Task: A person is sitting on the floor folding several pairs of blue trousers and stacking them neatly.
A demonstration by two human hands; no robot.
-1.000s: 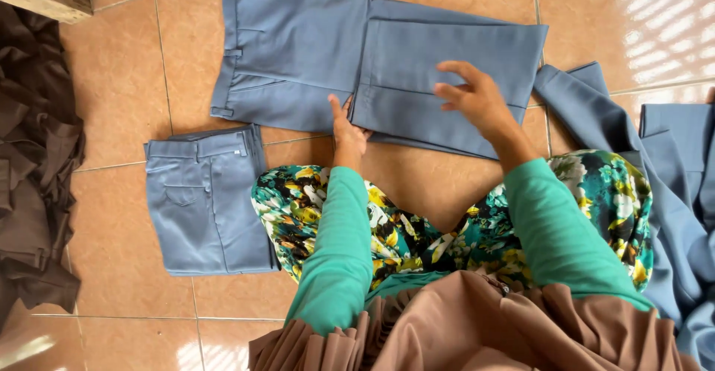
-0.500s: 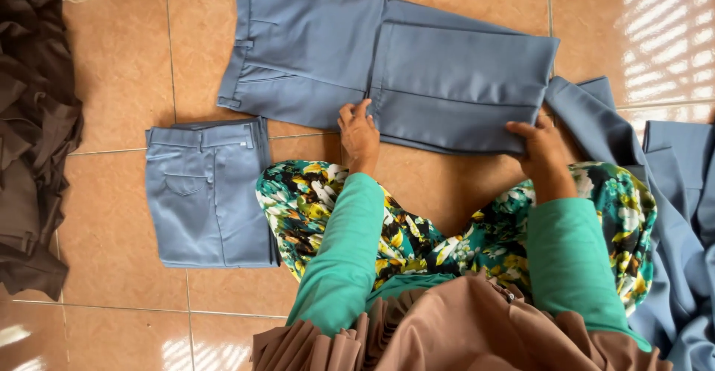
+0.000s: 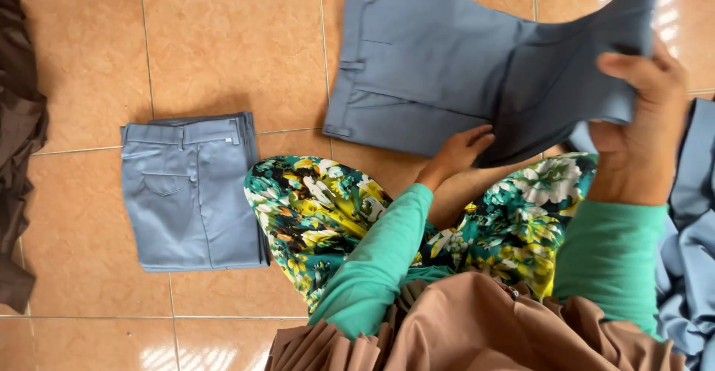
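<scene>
Head-worn camera, steeply down and close over tiled floor, probably from a seated person.

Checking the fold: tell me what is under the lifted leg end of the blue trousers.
Under the raised part of the blue trousers, the left hand presses at the fold; the right hand lifts the end. Tiled floor beneath is mostly covered.

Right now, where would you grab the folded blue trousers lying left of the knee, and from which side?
Take the folded blue trousers at the waistband edge, coming in from above it over bare tile floor. That edge is thick, straight and stiff with layers aligned, so the stack likely stays together. The right side lies close to the floral skirt.
</scene>
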